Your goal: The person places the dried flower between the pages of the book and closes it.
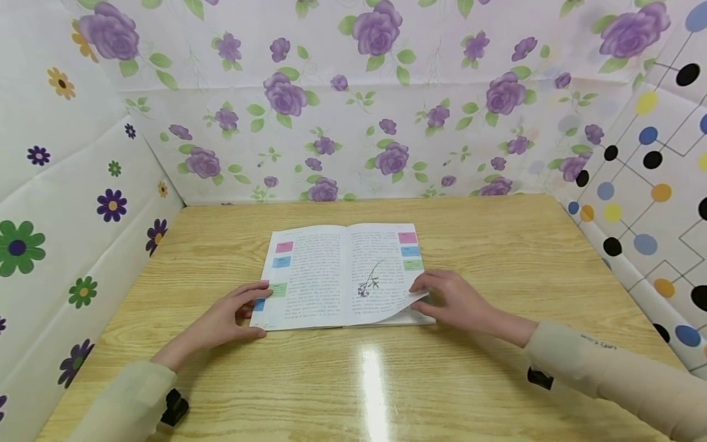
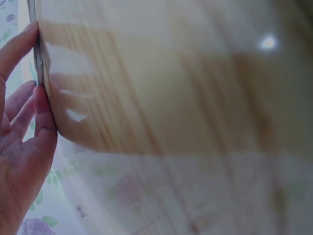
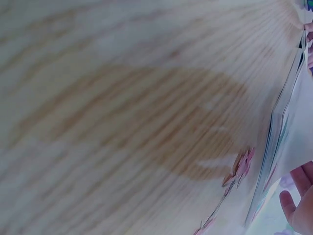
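Book (image 1: pixel 317 276): one, lying open at the middle of the table (image 1: pixel 309 380), spine running near to far.
Page (image 1: pixel 392 282): right side of book; near right corner raised and curling.
Left hand (image 1: pixel 226 316): at the left edge; forefinger on the margin at the green tab (image 1: pixel 278 290), thumb spread from it at the near left corner. Any hold beneath the book: cannot tell.
Right hand (image 1: pixel 455 298): at the near right corner, pinching the page between thumb and fingers.
Sprig (image 1: pixel 363 290): on the page, near half; printed or loose, cannot tell.
Risks, as judged: crease or tear, from a hard pull at the curled corner; page springing back, from a weak pinch; several leaves lifting together, if the pinch takes more than one; book sliding right, if the left hand lets up; sprig falling, if loose.
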Demonstrator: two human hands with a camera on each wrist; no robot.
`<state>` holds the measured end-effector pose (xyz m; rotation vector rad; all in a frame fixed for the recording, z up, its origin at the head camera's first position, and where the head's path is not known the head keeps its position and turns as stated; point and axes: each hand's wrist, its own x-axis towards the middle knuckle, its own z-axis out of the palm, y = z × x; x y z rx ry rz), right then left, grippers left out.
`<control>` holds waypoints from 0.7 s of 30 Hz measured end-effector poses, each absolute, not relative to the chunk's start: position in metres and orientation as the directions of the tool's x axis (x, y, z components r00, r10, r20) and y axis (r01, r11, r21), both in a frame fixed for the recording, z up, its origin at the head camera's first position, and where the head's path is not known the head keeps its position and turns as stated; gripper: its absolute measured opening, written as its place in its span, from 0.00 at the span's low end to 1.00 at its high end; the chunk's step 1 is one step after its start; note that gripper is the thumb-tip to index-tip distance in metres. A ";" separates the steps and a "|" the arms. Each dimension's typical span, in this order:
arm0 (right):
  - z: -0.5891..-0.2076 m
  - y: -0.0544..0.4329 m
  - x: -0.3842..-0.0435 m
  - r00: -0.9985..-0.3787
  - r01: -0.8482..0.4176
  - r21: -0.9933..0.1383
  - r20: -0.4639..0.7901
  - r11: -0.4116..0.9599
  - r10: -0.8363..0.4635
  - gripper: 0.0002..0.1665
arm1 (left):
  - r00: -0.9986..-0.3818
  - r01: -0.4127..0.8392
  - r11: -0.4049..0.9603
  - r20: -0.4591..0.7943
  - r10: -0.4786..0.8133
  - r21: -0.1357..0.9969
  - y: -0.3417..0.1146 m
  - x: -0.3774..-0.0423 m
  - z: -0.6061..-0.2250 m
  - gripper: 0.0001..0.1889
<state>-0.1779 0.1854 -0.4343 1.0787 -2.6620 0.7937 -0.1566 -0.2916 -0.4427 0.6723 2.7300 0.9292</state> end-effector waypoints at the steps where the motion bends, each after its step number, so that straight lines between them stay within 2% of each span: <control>1: -0.434 0.186 -0.179 -0.729 -0.682 -0.416 0.332 0.601 -0.598 0.13 | -0.881 0.360 0.702 -0.023 0.472 0.615 -0.292 -0.157 -0.443 0.39; 21: -0.434 0.198 -0.199 -0.798 -0.591 -0.513 0.263 0.622 -0.542 0.12 | -0.881 0.365 0.713 -0.025 0.472 0.599 -0.291 -0.155 -0.441 0.39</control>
